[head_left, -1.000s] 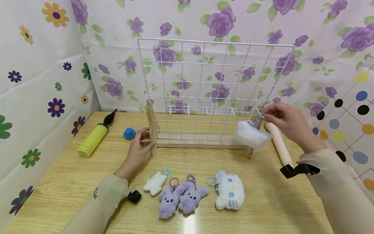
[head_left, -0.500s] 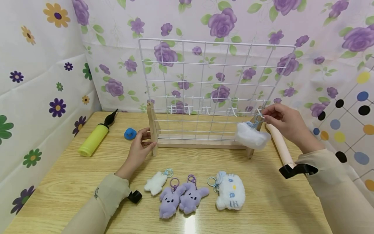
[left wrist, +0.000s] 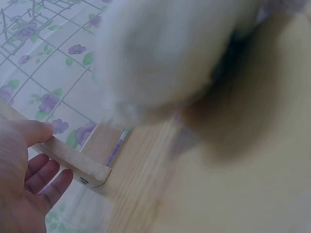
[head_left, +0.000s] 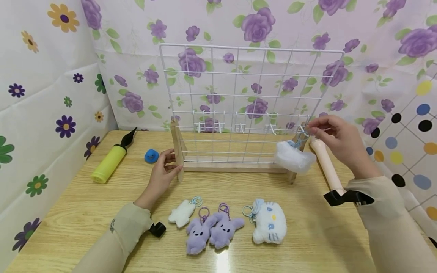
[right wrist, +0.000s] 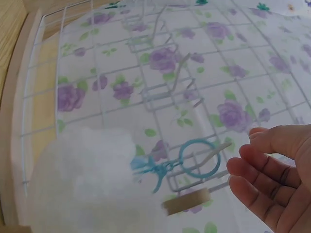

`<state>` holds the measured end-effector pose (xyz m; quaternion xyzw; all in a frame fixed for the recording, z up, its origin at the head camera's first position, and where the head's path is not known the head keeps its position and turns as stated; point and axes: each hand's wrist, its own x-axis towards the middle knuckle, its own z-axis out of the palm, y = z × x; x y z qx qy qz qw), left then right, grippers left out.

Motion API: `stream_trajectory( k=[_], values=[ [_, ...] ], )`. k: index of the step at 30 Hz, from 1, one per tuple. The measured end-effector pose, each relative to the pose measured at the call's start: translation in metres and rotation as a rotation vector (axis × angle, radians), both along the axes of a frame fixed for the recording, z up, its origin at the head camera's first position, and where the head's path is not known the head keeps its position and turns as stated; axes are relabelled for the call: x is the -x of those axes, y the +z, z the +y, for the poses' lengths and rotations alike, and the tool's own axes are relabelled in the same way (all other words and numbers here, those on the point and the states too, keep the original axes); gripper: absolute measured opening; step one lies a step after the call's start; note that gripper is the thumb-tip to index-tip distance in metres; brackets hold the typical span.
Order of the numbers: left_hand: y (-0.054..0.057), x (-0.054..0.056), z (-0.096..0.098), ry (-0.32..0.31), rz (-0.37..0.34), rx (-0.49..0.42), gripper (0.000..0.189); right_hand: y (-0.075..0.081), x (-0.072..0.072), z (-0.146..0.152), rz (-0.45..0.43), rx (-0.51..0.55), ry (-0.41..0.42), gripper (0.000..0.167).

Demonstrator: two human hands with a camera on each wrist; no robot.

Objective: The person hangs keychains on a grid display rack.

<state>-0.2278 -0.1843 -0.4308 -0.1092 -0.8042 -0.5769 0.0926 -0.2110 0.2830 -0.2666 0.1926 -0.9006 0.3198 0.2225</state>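
Note:
A white plush keychain [head_left: 294,157] hangs at the right end of the wire grid rack [head_left: 239,94]. Its blue ring [right wrist: 199,158] loops over a white hook [right wrist: 214,154] in the right wrist view. Beside that ring is my right hand [head_left: 338,146], its fingers bent and apart from the ring, with nothing held. At the rack's other end, my left hand [head_left: 162,170] grips the wooden upright [head_left: 177,149] between thumb and fingers. In the left wrist view the thumb presses on the wood [left wrist: 80,162]; a blurred pale shape covers much of that view.
On the table in front lie a small white plush [head_left: 182,213], two purple plush keychains [head_left: 198,235] and a white cat-face plush [head_left: 271,223]. More hooks [head_left: 240,127] line the grid. A yellow pump [head_left: 109,163] and blue toy [head_left: 151,156] stand left; a pale cylinder [head_left: 326,165] lies right.
My right hand has let go of the ring and drawn slightly back and up. The white plush stays hanging in place. My left hand keeps its grip on the upright.

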Motion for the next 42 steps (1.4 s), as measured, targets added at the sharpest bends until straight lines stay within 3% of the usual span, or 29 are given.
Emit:
stream_trajectory(
  k=[4,10,16,23,31,38,42],
  values=[
    [-0.001,0.0,-0.001,0.002,-0.004,-0.006,0.06,0.004,-0.004,-0.003,0.065,0.05,0.027,0.016],
    [-0.001,0.0,-0.001,-0.006,-0.002,-0.011,0.06,0.012,-0.018,-0.008,0.084,0.092,0.026,0.017],
    [0.0,0.0,0.0,-0.008,-0.001,-0.016,0.06,0.015,-0.031,-0.016,0.136,0.07,0.089,0.016],
    [-0.003,-0.001,0.0,0.005,0.07,-0.003,0.059,0.01,-0.045,-0.021,0.106,0.058,0.153,0.019],
    [0.0,0.0,0.0,-0.001,0.012,0.007,0.059,-0.009,-0.054,-0.03,0.108,0.018,0.276,0.025],
    [0.001,0.0,0.001,0.01,0.016,0.014,0.06,-0.031,-0.062,-0.038,0.025,-0.015,0.281,0.027],
    [0.001,-0.001,0.001,0.01,0.013,0.011,0.06,-0.046,-0.062,-0.043,-0.009,-0.01,0.326,0.029]
  ],
)
